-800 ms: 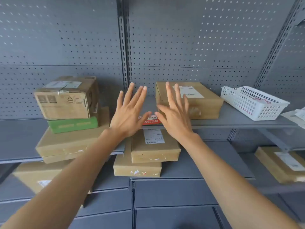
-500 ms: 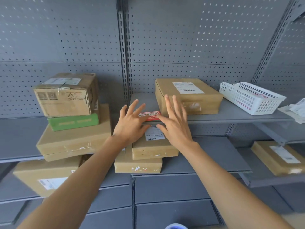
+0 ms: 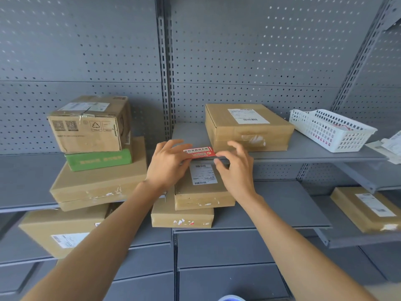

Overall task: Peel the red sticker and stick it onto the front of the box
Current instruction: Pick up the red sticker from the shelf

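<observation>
Now both hands have come down from the raised, spread pose of the earlier frames and closed on the red sticker (image 3: 199,152), which lies at the front lip of the upper shelf (image 3: 303,152). The left hand (image 3: 168,164) pinches the sticker's left end between thumb and forefinger; the right hand (image 3: 236,168) has its thumb tip at the sticker's right corner, its other fingers (image 3: 238,146) curled loosely above. Whether the sticker has begun to leave its backing cannot be told. By this reading, the peel is just starting and the sticking step is not yet done.

At 1 o'clock from the sticker, just beside it on the same shelf, sits the labelled flat box (image 3: 248,127); its taped front face is near the right fingers and looks the likely target. At 3 o'clock, well apart, stands a white basket (image 3: 338,135). At 6 o'clock, on the shelf below, lies a small box with a barcode label (image 3: 202,185), stacked on a wider box (image 3: 182,217). At 9 o'clock a carton (image 3: 89,127) rests on a green box (image 3: 98,159). Nothing blocks the short path to the front face, though the right hand partly covers it.
</observation>
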